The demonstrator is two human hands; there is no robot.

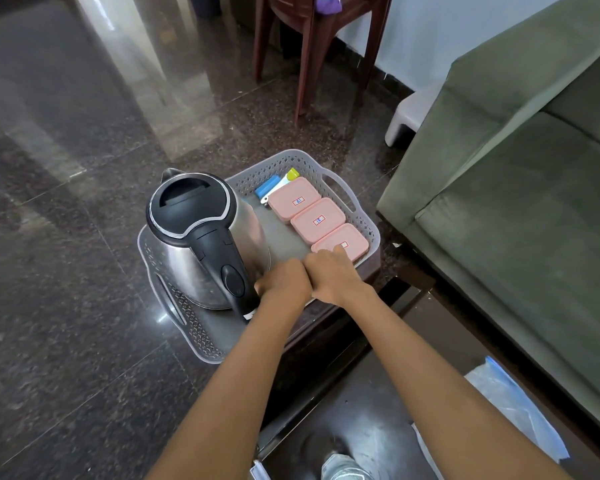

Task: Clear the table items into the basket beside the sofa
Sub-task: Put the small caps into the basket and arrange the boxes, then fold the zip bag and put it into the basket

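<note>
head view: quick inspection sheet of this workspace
surface: dark table, glossy, basket at its far end
job's things: kettle and three pink boxes in the basket, small blue and yellow items in its far corner
clutter: plastic bag on the table's near right
hands: left hand and right hand side by side at the basket's near rim, fingers mostly hidden
cables: nothing seen
surroundings: green sofa right, brown chair and white stool beyond, stone floor

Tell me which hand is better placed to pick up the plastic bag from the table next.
Right, probably. The plastic bag lies on the right side of the table, beside the right forearm. The right hand only needs to draw back; the left hand is by the kettle, farther away.
</note>
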